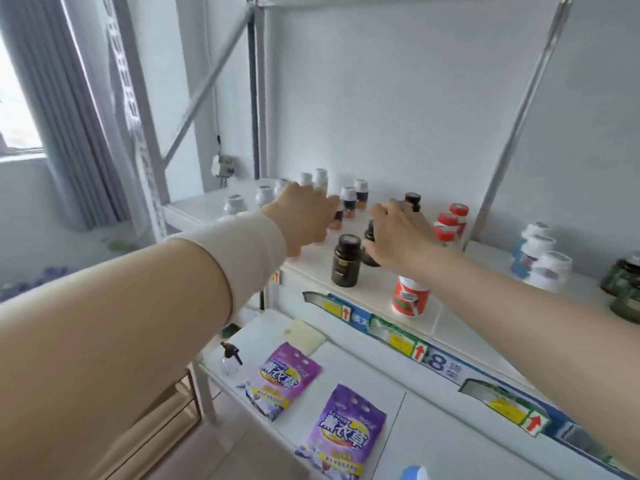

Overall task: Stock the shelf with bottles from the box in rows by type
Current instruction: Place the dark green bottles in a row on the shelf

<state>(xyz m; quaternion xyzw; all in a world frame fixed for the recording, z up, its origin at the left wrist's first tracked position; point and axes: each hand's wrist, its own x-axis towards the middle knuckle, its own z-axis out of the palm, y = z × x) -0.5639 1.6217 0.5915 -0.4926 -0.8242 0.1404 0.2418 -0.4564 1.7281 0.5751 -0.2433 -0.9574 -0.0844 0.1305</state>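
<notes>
White-painted metal shelf [485,271], upper board
- Left hand [304,216]: fingers pinch a small amber bottle with dark cap [336,218] at mid-board, just beside the white-capped amber bottles [348,199], probably to join that row
- Right hand [401,233]: fingers curl round a dark brown black-lidded bottle [370,237], behind its matching front bottle [345,261] near the front edge, seemingly to line up the row
- Red-and-white bottle [410,296]: alone at the front edge, likely unsorted
- Box: not in view
</notes>
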